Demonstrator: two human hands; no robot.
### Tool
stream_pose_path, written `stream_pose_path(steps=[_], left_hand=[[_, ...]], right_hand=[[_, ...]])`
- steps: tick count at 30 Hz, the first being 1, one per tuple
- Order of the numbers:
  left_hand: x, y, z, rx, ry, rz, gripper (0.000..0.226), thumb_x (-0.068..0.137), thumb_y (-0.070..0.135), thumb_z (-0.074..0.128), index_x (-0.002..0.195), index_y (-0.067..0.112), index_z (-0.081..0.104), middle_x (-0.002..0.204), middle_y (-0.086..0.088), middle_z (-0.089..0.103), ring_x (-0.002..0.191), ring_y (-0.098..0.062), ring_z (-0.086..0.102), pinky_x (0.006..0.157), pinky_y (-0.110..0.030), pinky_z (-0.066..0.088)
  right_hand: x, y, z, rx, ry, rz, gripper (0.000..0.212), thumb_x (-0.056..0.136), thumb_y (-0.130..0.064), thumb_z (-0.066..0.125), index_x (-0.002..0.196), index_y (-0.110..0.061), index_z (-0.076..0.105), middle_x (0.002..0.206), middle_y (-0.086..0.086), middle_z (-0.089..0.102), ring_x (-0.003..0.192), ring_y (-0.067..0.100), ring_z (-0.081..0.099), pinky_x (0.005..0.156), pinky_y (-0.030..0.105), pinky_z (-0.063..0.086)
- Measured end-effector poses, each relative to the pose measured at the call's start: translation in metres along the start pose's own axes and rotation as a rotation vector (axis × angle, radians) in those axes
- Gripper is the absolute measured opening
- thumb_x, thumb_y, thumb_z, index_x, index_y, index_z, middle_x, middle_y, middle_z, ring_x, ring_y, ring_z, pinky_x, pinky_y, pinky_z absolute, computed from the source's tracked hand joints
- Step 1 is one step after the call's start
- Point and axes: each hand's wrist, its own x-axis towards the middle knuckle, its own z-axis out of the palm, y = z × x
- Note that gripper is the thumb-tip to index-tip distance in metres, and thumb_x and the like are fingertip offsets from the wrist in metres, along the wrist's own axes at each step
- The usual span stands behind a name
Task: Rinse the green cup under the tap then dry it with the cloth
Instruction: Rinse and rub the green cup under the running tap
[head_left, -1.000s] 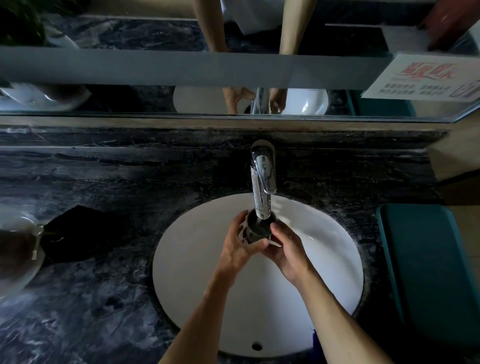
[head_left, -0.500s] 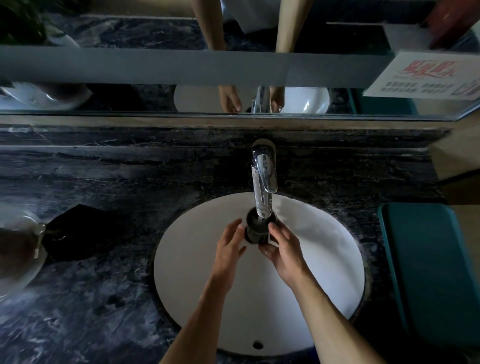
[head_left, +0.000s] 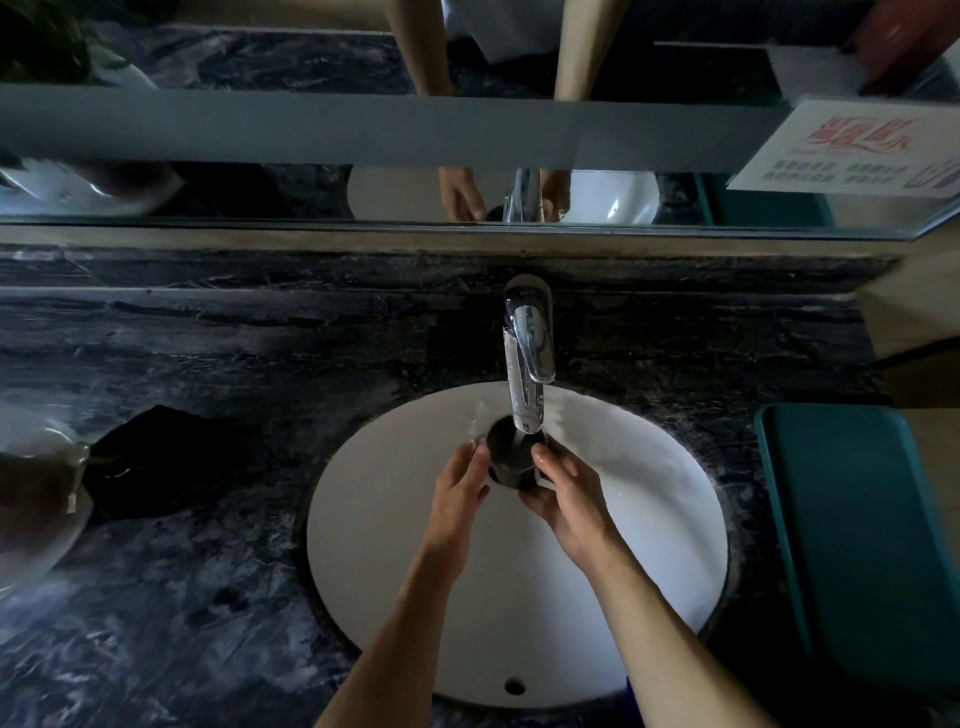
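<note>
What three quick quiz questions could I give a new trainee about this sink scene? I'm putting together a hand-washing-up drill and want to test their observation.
1. True or false: the cup is held under the tap spout, over the basin.
2. Which hands touch the cup? A) left hand only B) right hand only C) both
3. Fill in: the dark cloth lies on the counter to the ____ of the basin.

Key:
1. True.
2. C: the left hand and right hand hold it from either side.
3. Left; neither hand touches it.
</note>
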Motion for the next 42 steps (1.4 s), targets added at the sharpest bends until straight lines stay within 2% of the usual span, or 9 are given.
stream_pose_path(steps=[5, 11, 16, 19, 23, 29, 34, 38, 42], left_hand=[[0.002, -0.002, 0.000, -0.002, -0.019, 0.006, 0.021, 0.111, 0.029, 0.051, 0.122, 0.026, 0.069, 0.118, 0.011, 0.077, 0.117, -0.006, 0.065, 0.107, -0.039, 0.044], [0.006, -0.003, 0.002, 0.033, -0.055, 0.081, 0.018, 0.108, 0.021, 0.060, 0.121, 0.026, 0.070, 0.110, 0.017, 0.082, 0.104, 0.002, 0.073, 0.081, -0.011, 0.054], [0.008, -0.003, 0.002, 0.059, -0.115, 0.146, 0.067, 0.084, 0.024, 0.080, 0.145, 0.011, 0.056, 0.137, -0.010, 0.072, 0.127, -0.020, 0.068, 0.106, -0.037, 0.055], [0.010, -0.004, 0.003, 0.139, -0.147, 0.151, 0.085, 0.082, 0.010, 0.086, 0.155, 0.016, 0.043, 0.141, -0.009, 0.066, 0.124, -0.012, 0.068, 0.106, -0.034, 0.055], [0.016, -0.001, 0.012, 0.210, -0.222, 0.183, 0.106, 0.071, 0.001, 0.088, 0.159, 0.004, 0.029, 0.145, -0.023, 0.059, 0.134, -0.035, 0.062, 0.112, -0.051, 0.052], [0.021, 0.003, 0.016, 0.295, -0.012, 0.160, 0.071, 0.067, 0.024, 0.094, 0.128, 0.021, 0.057, 0.113, 0.007, 0.072, 0.097, 0.002, 0.072, 0.075, -0.008, 0.054], [0.020, 0.003, 0.024, 0.006, -0.022, 0.087, 0.055, 0.069, 0.047, 0.083, 0.112, 0.015, 0.073, 0.106, -0.010, 0.079, 0.104, -0.031, 0.076, 0.097, -0.048, 0.060], [0.019, 0.000, 0.034, -0.115, 0.045, -0.042, 0.032, 0.094, 0.047, 0.074, 0.104, 0.018, 0.081, 0.095, -0.006, 0.082, 0.096, -0.026, 0.077, 0.080, -0.035, 0.063], [0.018, 0.004, 0.043, -0.240, 0.125, -0.204, 0.051, 0.100, 0.048, 0.067, 0.116, 0.001, 0.075, 0.100, -0.017, 0.080, 0.097, -0.033, 0.078, 0.074, -0.036, 0.062]], right_hand=[[0.001, 0.001, 0.001, -0.006, 0.014, 0.013, 0.024, 0.101, -0.020, 0.062, 0.120, -0.025, 0.075, 0.112, 0.003, 0.080, 0.105, 0.020, 0.076, 0.090, 0.035, 0.057], [0.000, -0.002, 0.000, -0.021, 0.064, 0.022, 0.023, 0.101, -0.022, 0.061, 0.119, -0.023, 0.075, 0.108, 0.005, 0.080, 0.101, 0.020, 0.077, 0.083, 0.034, 0.057], [0.003, -0.003, 0.000, 0.028, 0.080, 0.026, 0.025, 0.102, -0.018, 0.060, 0.122, -0.020, 0.074, 0.111, 0.006, 0.079, 0.100, 0.018, 0.072, 0.086, 0.036, 0.056], [0.001, -0.007, -0.002, -0.041, -0.004, 0.029, 0.023, 0.101, -0.018, 0.061, 0.117, -0.024, 0.076, 0.113, 0.004, 0.080, 0.103, 0.017, 0.075, 0.087, 0.032, 0.058], [0.002, -0.008, -0.003, -0.131, 0.001, 0.034, 0.024, 0.100, -0.021, 0.064, 0.121, -0.026, 0.074, 0.116, 0.002, 0.080, 0.106, 0.017, 0.076, 0.081, 0.029, 0.060], [0.005, 0.001, -0.012, -0.201, 0.103, 0.108, 0.035, 0.102, -0.053, 0.049, 0.125, -0.034, 0.069, 0.121, -0.003, 0.074, 0.107, 0.026, 0.075, 0.089, 0.042, 0.054], [0.011, 0.006, -0.016, -0.073, 0.106, 0.145, 0.038, 0.103, -0.048, 0.050, 0.123, -0.022, 0.067, 0.120, 0.007, 0.075, 0.099, 0.025, 0.077, 0.081, 0.045, 0.060], [0.016, 0.000, -0.010, -0.187, 0.102, 0.081, 0.048, 0.098, -0.052, 0.051, 0.120, -0.011, 0.064, 0.107, 0.020, 0.073, 0.076, 0.028, 0.075, 0.068, 0.041, 0.061], [0.018, -0.006, -0.004, -0.293, 0.115, 0.167, 0.044, 0.101, -0.050, 0.038, 0.107, -0.018, 0.067, 0.088, 0.021, 0.076, 0.058, 0.031, 0.075, 0.053, 0.034, 0.060]])
